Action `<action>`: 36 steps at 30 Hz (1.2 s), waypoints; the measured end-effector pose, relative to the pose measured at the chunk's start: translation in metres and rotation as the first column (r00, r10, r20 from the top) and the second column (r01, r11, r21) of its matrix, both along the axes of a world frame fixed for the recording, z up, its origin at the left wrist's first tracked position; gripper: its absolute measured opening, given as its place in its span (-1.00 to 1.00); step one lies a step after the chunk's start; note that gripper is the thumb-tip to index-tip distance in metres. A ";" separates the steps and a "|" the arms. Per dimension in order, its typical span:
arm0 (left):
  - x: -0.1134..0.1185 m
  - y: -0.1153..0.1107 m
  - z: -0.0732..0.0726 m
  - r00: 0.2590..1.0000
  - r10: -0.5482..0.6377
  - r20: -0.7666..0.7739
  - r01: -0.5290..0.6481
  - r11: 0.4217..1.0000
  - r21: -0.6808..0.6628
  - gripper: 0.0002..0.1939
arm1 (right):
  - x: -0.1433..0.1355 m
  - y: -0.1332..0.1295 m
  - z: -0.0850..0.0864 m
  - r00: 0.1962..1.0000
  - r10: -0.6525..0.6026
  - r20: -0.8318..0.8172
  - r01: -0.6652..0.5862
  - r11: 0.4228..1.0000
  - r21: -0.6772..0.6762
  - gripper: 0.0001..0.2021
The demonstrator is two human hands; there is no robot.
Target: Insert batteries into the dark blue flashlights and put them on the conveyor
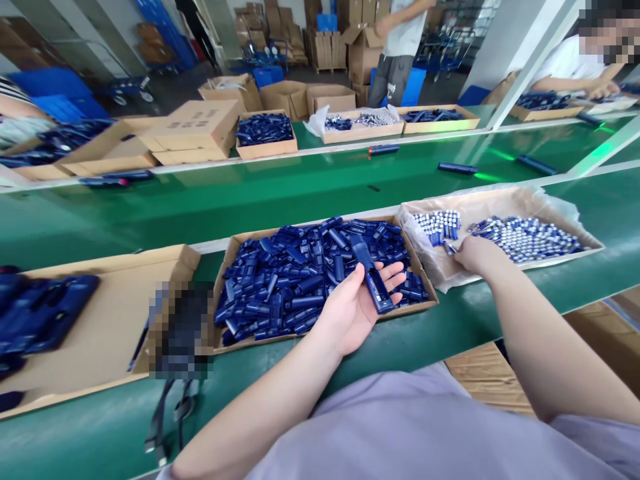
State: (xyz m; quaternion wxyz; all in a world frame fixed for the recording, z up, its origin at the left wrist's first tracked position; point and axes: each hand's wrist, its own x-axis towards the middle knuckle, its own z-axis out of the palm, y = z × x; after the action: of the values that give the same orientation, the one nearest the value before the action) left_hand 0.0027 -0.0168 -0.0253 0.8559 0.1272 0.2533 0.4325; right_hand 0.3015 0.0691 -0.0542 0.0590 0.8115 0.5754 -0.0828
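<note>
**Ana:** Lavender cloth (400,427) fills the bottom of the shot, right under the lens, and above it the left hand (357,303) lies palm up, fingers loosely curled under a dark blue casing (371,275) resting across them.

**Ben:** And that casing sits just over the near right corner of the middle carton (227,257), which is heaped with more blue casings.

**Ana:** Right of that carton, the right hand (477,253) is down in a plastic-lined tray (520,200), knuckles towards us; whether its fingers grip anything, I cannot tell. Small blue and silver cells (525,237) lie just beside it.

**Ben:** Left of the carton, another flat box (110,320), blue parts at its far end. All of it on a green bench (450,320).

**Ana:** Behind the carton, a green belt (250,193) carries single blue tubes. Beyond that, more boxes, stacked cartons, and a person standing (400,47).
</note>
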 end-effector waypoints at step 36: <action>-0.006 0.002 0.009 0.997 -0.028 0.075 0.041 0.984 -0.171 -0.59 | -0.021 0.003 0.005 0.999 0.033 0.000 -0.033 0.997 0.063 -0.80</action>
State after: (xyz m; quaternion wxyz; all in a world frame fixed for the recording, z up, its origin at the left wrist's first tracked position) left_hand -0.0031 -0.0143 -0.0161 0.8797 0.0415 0.2565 0.3983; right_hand 0.2806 0.0717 -0.0496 0.0345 0.8033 0.5911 -0.0641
